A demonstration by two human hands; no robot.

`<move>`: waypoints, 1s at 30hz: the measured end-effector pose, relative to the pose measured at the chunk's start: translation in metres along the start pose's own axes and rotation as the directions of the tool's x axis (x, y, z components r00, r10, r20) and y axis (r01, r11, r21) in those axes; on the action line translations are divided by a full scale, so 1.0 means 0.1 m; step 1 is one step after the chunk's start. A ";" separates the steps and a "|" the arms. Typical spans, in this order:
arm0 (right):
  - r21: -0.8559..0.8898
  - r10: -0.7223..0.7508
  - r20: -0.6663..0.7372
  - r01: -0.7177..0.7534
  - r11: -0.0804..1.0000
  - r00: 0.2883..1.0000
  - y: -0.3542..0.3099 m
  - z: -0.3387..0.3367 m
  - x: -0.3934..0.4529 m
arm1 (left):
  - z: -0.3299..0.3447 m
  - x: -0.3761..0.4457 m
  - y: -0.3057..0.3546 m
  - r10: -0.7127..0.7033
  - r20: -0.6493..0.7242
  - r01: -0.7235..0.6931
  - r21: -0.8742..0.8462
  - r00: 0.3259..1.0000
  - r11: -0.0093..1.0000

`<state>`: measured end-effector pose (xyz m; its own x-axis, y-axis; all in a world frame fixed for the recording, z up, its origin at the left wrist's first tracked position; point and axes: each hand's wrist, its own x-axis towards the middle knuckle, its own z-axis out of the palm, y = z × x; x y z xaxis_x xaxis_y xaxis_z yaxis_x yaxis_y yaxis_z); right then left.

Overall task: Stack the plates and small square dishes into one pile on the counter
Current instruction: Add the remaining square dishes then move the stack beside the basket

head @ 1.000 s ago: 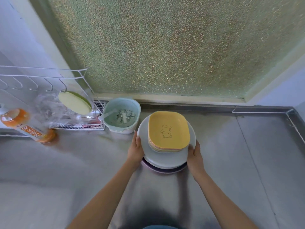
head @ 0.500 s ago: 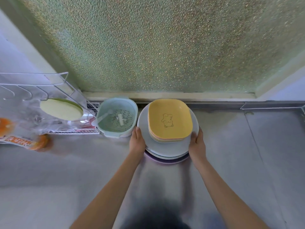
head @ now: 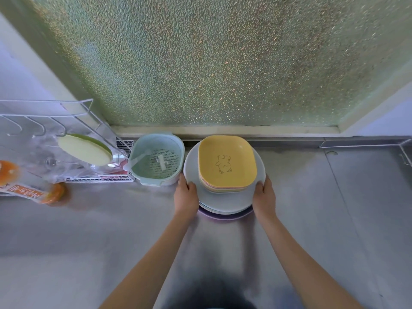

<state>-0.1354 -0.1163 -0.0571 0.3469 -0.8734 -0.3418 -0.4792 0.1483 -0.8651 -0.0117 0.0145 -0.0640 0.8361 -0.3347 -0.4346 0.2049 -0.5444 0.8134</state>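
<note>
A pile of round pale plates (head: 223,198) stands on the steel counter (head: 334,208) near the back wall, with a purple plate edge (head: 225,217) showing at the bottom. On top lies a stack of small square dishes (head: 226,162); the top one is yellow with a bear drawing. My left hand (head: 185,196) grips the pile's left rim. My right hand (head: 264,195) grips its right rim. Both thumbs rest on the top plate.
A pale green strainer basket (head: 157,162) sits touching the pile's left side. Further left is a white wire rack (head: 66,139) holding a yellow-green lid (head: 84,149), and an orange bottle (head: 29,188) lies on the counter. Frosted glass rises behind.
The pile, held by both hands, has moved back toward the wall and now sits beside the strainer basket.
</note>
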 end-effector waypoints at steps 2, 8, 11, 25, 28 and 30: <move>-0.010 -0.002 -0.003 0.002 1.000 1.000 0.01 0.01 0.01 | -0.01 0.00 0.00 -0.003 0.008 0.003 0.011 1.000 1.000; -0.015 -0.008 -0.008 0.008 1.000 1.000 0.03 -0.01 0.03 | -0.04 0.00 0.03 -0.016 0.052 0.014 0.044 0.999 0.999; 0.003 -0.024 -0.068 0.024 1.000 0.997 -0.04 -0.06 0.10 | -0.07 -0.18 0.04 0.101 -0.053 -0.101 -0.002 0.993 0.995; 0.233 -0.047 0.045 0.035 0.972 0.998 -0.52 0.22 0.35 | 0.18 -0.53 0.29 0.303 0.090 -0.299 -0.061 0.949 0.952; 0.289 -0.001 -0.131 0.040 0.957 0.991 -0.37 0.09 0.26 | 0.01 -0.19 0.37 0.315 0.129 -0.324 0.055 0.940 0.945; 0.296 0.081 -0.177 -0.026 0.955 0.981 -0.32 -0.01 0.30 | -0.08 0.02 0.44 0.305 0.062 -0.310 0.095 0.950 0.946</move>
<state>-0.1099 -0.1474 -0.0391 0.1588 -0.9268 -0.3404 -0.2281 0.3010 -0.9259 0.0031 -0.0034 -0.0260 0.8254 -0.5320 -0.1889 -0.1137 -0.4844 0.8674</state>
